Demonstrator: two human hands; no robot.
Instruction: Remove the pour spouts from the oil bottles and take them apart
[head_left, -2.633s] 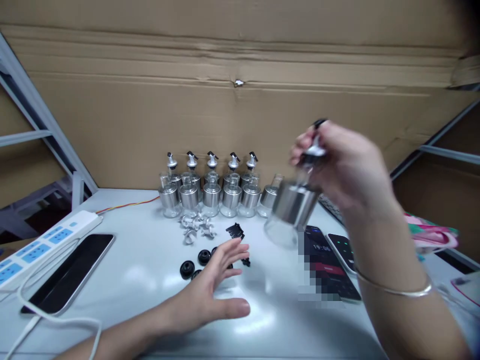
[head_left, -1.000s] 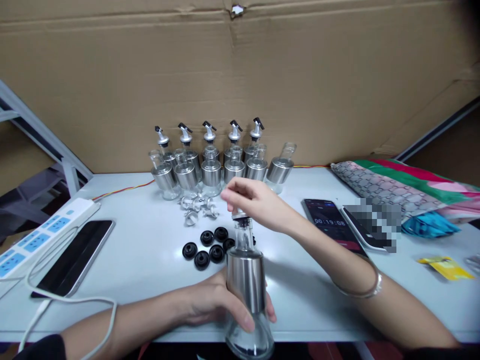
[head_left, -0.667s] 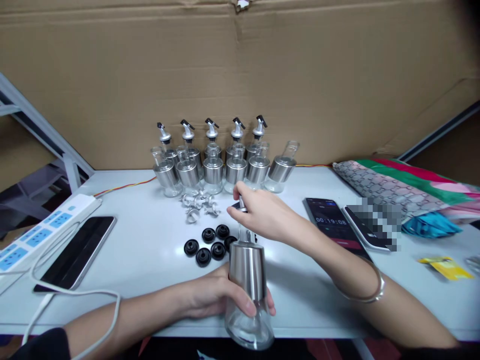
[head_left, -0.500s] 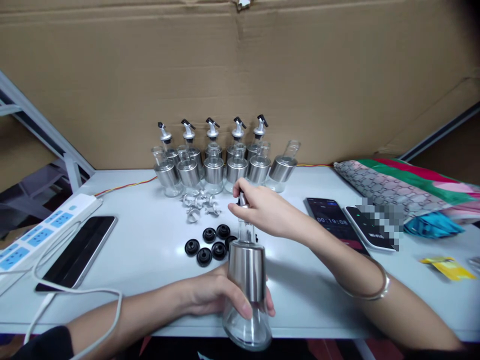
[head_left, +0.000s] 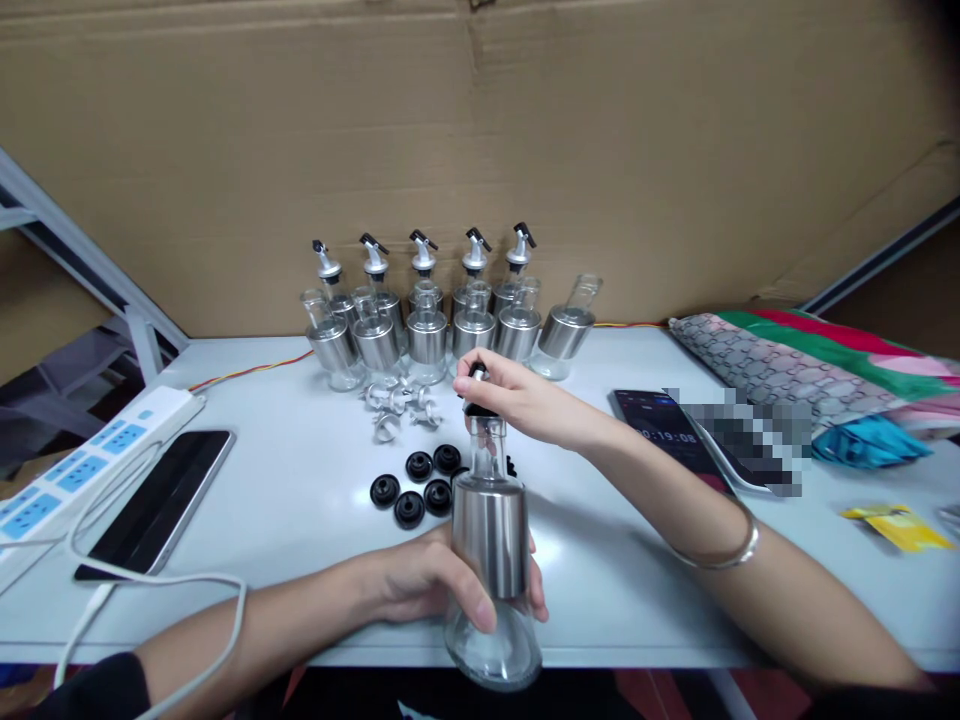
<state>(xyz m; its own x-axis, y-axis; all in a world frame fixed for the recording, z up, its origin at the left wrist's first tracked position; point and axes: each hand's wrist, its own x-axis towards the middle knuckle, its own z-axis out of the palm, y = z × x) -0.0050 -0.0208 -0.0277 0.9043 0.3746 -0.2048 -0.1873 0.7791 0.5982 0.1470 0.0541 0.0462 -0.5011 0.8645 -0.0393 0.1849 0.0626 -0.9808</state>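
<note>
My left hand [head_left: 442, 585] is wrapped round the lower part of a glass bottle [head_left: 491, 530] with a brushed steel sleeve, held tilted over the table's front edge. At its mouth, my right hand [head_left: 502, 385] pinches a pour spout [head_left: 478, 408]; its black stopper part shows at the rim, and the fingers cover most of the rest. I cannot tell how deep the stopper sits in the neck. Just behind the bottle lie several black rubber stoppers [head_left: 409, 508]. Farther back is a small heap of silver spout parts [head_left: 388, 427].
Several bottles without spouts [head_left: 427, 335] stand in a row at the back, before several with spouts [head_left: 424, 262]. A power strip [head_left: 97, 455], a phone [head_left: 157, 505] and a white cable [head_left: 172, 580] are left. Right are two more phones [head_left: 667, 435], a patterned bag [head_left: 795, 375] and a yellow packet [head_left: 896, 527].
My right hand has shifted slightly up and left, and the black stopper part now shows at the bottle's rim. The bottle has moved a little left and up in my left hand.
</note>
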